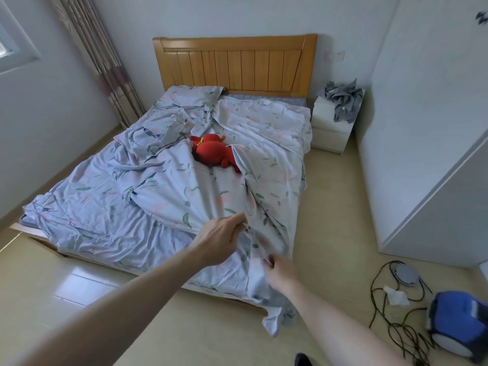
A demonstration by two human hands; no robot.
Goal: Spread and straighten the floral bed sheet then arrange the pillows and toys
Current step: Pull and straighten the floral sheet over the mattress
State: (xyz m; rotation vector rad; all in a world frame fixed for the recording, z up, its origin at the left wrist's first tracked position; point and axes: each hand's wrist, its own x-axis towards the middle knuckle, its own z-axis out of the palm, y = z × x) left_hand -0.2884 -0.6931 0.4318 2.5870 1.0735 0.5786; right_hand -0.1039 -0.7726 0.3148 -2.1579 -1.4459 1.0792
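Note:
The floral bed sheet (163,191), pale blue with leaf prints, lies crumpled across the wooden bed. My left hand (220,240) pinches a bunched fold of it near the foot of the bed. My right hand (280,270) grips the same fold lower down, where the sheet hangs off the bed's corner toward the floor. A red plush toy (214,151) lies in the middle of the bed, partly tucked under a raised fold. One matching floral pillow (196,94) rests at the head on the left side.
A wooden headboard (235,62) stands against the far wall. A white nightstand (331,125) with grey cloth on top stands right of the bed. Black cables (390,310), a round device and a blue-white object (459,326) lie on the floor at right. A white wardrobe (433,154) lines the right wall.

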